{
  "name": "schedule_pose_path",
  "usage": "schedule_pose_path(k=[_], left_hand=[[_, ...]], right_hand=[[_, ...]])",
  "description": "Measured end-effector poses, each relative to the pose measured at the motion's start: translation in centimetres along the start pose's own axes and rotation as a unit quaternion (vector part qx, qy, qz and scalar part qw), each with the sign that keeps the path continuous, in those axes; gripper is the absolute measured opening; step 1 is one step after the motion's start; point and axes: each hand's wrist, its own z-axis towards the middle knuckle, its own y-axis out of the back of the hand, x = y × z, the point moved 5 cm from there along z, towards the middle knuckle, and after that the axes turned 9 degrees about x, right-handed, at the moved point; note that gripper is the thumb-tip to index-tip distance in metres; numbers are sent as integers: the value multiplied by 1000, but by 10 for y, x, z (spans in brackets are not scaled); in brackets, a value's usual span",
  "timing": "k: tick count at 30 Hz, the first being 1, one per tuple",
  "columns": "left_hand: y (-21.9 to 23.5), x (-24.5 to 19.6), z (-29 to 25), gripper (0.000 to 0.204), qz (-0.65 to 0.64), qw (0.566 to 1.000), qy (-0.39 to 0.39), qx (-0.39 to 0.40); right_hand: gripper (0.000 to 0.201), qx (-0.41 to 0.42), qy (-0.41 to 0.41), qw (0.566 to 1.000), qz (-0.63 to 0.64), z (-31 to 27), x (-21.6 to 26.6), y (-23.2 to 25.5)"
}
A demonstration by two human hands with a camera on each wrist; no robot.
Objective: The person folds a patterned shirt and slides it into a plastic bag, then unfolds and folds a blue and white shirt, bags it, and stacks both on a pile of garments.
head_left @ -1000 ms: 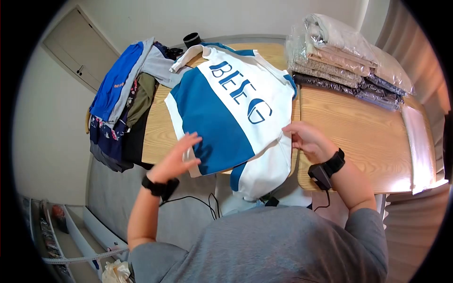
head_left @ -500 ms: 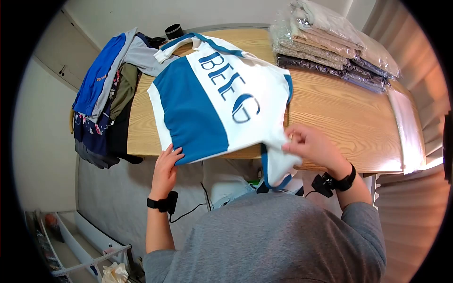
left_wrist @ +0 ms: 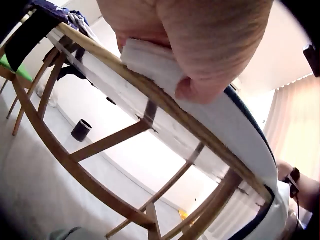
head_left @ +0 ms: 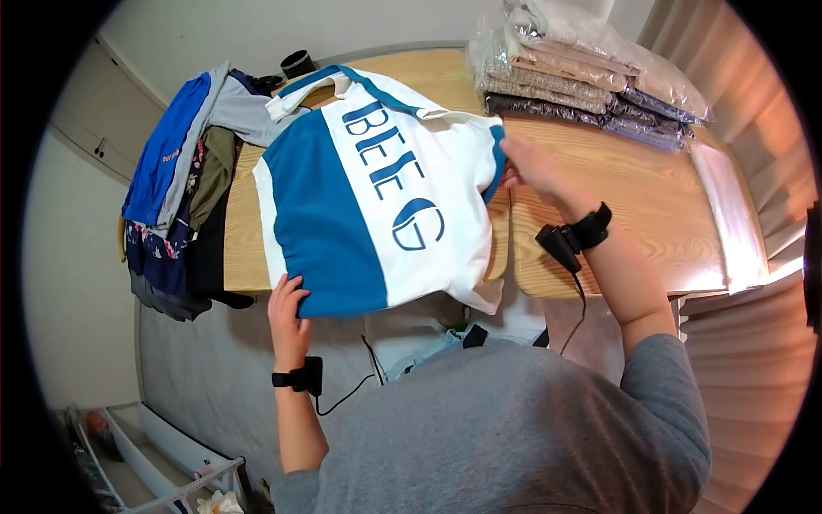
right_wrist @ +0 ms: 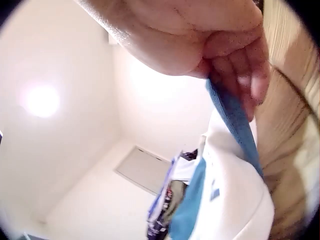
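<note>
A white and blue sweatshirt [head_left: 334,206] with large dark blue letters lies across the table, its front edge hanging over the near side. My left hand [head_left: 288,313] pinches the near left corner, fingers on top; the left wrist view shows the thumb [left_wrist: 192,92] against the white cloth [left_wrist: 150,57]. On the far right side, my right hand [head_left: 535,171] grips the blue ribbed edge [head_left: 497,154]. In the right wrist view that blue band [right_wrist: 232,117] runs down from between the thumb and the curled fingers [right_wrist: 245,75].
Hanging clothes [head_left: 184,171] drape over the table's left end. Plastic-wrapped folded textiles [head_left: 582,68] are stacked at the back right, beside a flat clear plastic sheet [head_left: 728,214]. A black cylinder [head_left: 298,63] stands behind. Two wooden tabletops [head_left: 599,248] meet at a narrow gap.
My left hand has come down onto the near left corner and holds it. The right hand has left the white sleeve and moved up to the blue edge, and the sleeve has shifted.
</note>
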Motion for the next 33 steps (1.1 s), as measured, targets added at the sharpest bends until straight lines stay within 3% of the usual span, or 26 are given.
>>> schedule_pose_path(k=[2,4,5,7,8,10,11,12,13,14,16,17,18,20,21,23,24,27,29,31,33], left_hand=[[6,10,-2,34,-20,1000,15,-4],[10,10,-2,35,-49,998,25,-5],[10,9,-3,35,-51,998,25,1],[9,7,-2,36,-37,999,15,-2],[8,7,-2,36,-40,999,18,-1],[7,6,-2,37,-30,999,13,-5],[6,6,-2,38,-24,1000,5,-5],[3,8,-2,38,-25,1000,6,-1],[2,8,-1,39,-4,1000,2,-8],[1,8,-2,40,19,1000,-3,-16],[-1,6,-2,41,46,999,-4,-23],[-2,5,-3,42,70,997,-4,-28],[-3,6,-4,42,75,996,-2,-36],[-4,8,-5,43,94,995,-15,-35],[-2,8,-5,41,82,996,-9,-35],[3,9,-6,40,79,996,-14,-33],[4,8,-5,40,73,997,-20,-27],[14,5,-3,41,64,998,-24,-18],[15,3,-3,43,63,998,-28,-5],[14,-3,-1,46,57,998,-25,6],[14,-9,-2,46,66,997,-28,11]], right_hand=[[27,-12,6,998,60,-10,6,10],[24,-158,-14,976,149,-20,-7,37],[22,-195,10,970,144,-30,-14,44],[20,-193,69,978,29,-64,-12,31],[23,-126,37,990,-44,-86,-10,15],[22,16,-17,999,-47,-132,-20,-37],[21,116,-73,985,-103,-153,-24,-61],[24,177,-53,945,-271,-164,-30,-77],[33,243,-114,914,-304,-168,-49,-85],[33,245,-113,914,-304,-166,-67,-90],[54,222,40,946,-233,-152,-89,-101],[68,233,-26,942,-242,-144,-103,-109],[66,181,1,951,-249,-146,-91,-119],[66,180,51,979,-80,-136,-98,-134],[66,182,56,978,-80,-131,-101,-137],[65,260,-43,955,139,-124,-111,-143],[66,296,-94,942,123,-130,-102,-144],[67,320,-47,925,198,-148,-53,-136],[67,222,55,953,200,-154,-30,-106],[66,202,100,931,288,-152,-32,-74],[62,185,93,910,360,-159,-16,-69]])
